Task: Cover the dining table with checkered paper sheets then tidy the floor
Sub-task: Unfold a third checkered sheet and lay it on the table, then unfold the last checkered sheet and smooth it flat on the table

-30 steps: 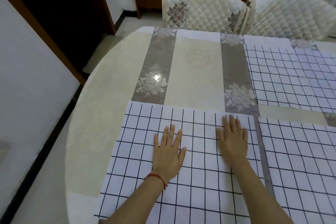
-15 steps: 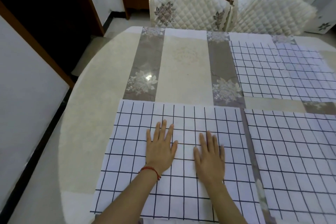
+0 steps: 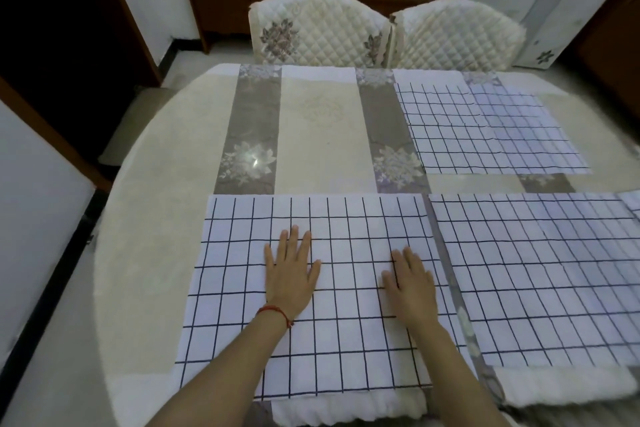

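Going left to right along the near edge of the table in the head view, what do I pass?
Bare table → near-left checkered sheet → left hand → right hand → grey runner strip → near-right checkered sheet.

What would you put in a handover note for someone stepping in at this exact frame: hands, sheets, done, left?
Left hand: flat, fingers straight, pressing on the near-left checkered sheet.
Right hand: flat on the same sheet, nearer its right edge.
Sheets: near-right sheet lies beside it, with a narrow strip of tablecloth between them; far-right sheet lies by the two chairs; the corner of one more shows at the right edge.
Done: at least three sheets laid.
Left: the far-left and middle of the table is uncovered; the left rim is bare too. Floor tidying cannot be judged from here.
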